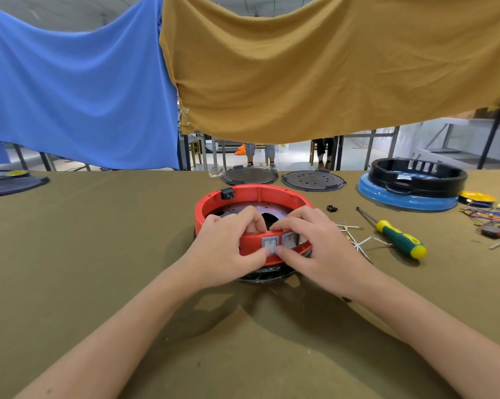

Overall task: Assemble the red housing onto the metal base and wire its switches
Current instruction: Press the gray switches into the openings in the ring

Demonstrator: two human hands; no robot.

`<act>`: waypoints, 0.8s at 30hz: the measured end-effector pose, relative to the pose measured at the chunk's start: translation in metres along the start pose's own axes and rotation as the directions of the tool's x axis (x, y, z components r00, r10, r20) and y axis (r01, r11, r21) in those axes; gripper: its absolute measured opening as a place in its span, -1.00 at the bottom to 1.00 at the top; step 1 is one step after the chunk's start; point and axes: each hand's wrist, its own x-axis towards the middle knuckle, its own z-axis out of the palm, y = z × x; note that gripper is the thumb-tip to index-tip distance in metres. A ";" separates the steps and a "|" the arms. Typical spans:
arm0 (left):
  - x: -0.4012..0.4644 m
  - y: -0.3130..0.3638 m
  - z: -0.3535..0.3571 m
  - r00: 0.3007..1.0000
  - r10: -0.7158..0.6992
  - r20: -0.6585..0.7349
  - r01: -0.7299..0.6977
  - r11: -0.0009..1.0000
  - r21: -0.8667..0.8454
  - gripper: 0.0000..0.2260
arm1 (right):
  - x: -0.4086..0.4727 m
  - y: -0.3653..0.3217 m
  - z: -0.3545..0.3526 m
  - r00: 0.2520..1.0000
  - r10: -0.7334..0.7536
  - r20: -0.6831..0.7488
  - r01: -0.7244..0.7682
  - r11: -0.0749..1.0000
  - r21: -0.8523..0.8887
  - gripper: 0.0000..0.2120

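Two hands: your left hand (228,249) and right hand (315,249) both pinch the red housing (214,203).
Inside housing: metal base (243,210), beyond your fingers.
Switches (270,243): two, between your thumbs.

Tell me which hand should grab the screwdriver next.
Right, probably. The screwdriver lies on the cloth on the right hand's side, handle nearest. The left hand would have to cross over the red housing, which both hands now grip at the switches.
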 end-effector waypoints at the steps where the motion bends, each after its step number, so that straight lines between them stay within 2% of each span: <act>1: 0.000 -0.001 0.001 1.000 0.004 0.002 -0.004 1.000 0.019 -0.81 | 0.000 0.000 0.001 1.000 0.002 -0.002 -0.002 1.000 -0.011 -0.71; 4: 0.000 -0.002 0.001 1.000 0.011 0.000 -0.011 0.999 0.043 -0.81 | 0.000 0.000 0.002 1.000 0.000 0.011 0.000 0.999 -0.046 -0.70; 12: 0.001 -0.004 0.002 1.000 -0.016 0.006 0.017 0.997 -0.071 -0.89 | 0.002 0.003 0.003 1.000 0.005 -0.007 -0.005 1.000 0.026 -0.75; 17: 0.000 -0.004 -0.001 1.000 -0.001 0.012 0.002 0.997 -0.077 -0.87 | 0.001 0.012 -0.003 0.999 -0.019 0.040 0.016 0.997 0.078 -0.68; 24: 0.001 -0.016 -0.008 1.000 0.029 0.010 -0.027 0.992 -0.119 -0.86 | 0.000 0.026 -0.011 0.995 0.031 0.098 -0.043 0.992 0.120 -0.60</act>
